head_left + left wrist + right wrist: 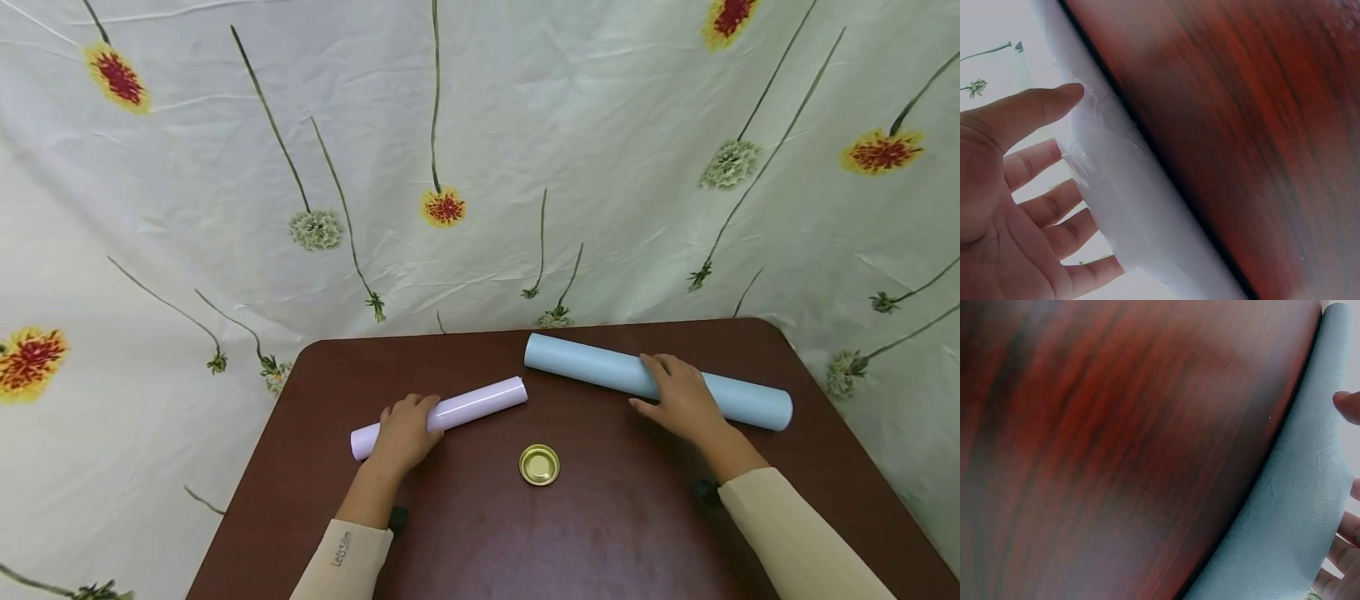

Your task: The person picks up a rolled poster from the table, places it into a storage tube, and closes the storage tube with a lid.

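Your left hand (pixel 402 431) lies over the pale lilac roll (pixel 480 402), fingers curved around it, near its left end. Your right hand (pixel 678 400) rests on the blue roll (pixel 585 365) w/ fingers relaxed, approx. at the middle. Both rolls lie flat on the brown table (pixel 600 533), not lifted yet. Between the hands, a bit nearer to you, sits a small gold lid (pixel 539 464), untouched.

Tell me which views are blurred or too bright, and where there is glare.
Head view: sharp, evenly lit, bent at the edges; a thin glare line on the pale purple roll. Left wrist view: the same roll and the background are washed out white; the table is blurred. Right wrist view: the table is very blurred, the blue roll sharper.
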### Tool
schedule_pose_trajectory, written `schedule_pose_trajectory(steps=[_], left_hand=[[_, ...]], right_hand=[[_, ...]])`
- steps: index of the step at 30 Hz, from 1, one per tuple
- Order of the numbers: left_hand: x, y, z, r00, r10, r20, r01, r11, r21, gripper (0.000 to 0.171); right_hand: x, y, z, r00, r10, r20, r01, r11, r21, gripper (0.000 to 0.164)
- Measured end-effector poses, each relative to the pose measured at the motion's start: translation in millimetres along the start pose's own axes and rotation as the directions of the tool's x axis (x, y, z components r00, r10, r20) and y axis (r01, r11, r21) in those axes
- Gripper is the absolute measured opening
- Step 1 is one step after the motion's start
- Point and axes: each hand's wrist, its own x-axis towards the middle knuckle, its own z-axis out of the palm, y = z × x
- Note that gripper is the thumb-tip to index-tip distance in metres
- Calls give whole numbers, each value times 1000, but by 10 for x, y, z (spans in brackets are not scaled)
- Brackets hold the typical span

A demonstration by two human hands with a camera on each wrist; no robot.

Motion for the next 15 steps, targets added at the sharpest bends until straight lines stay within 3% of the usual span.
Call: schedule_pose_trajectory(steps=[10,15], left_hand=[[4,-36,40,1000,10,-7,-10,1000,14,55],[35,-49,78,1000,21,-7,-21,1000,15,57]], right_hand=[[92,-23,43,999,45,28,-45,999,4,74],[93,-31,45,998,57,36,-57,998,-5,78]])
